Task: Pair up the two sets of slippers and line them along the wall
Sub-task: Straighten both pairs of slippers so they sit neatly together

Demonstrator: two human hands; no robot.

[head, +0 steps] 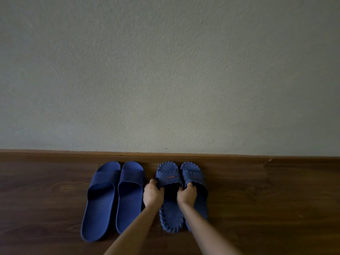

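Observation:
Two pairs of blue slippers stand on the wooden floor with their toes against the baseboard. The plain ribbed pair is on the left: one slipper and its mate side by side. To their right sits the scalloped-edge pair with orange lettering: the left slipper and the right slipper. My left hand grips the strap edge of the left scalloped slipper. My right hand holds the strap of the right scalloped slipper and partly hides it.
A brown wooden baseboard runs along the foot of a pale textured wall. Dark wood-grain floor stretches to both sides of the slippers.

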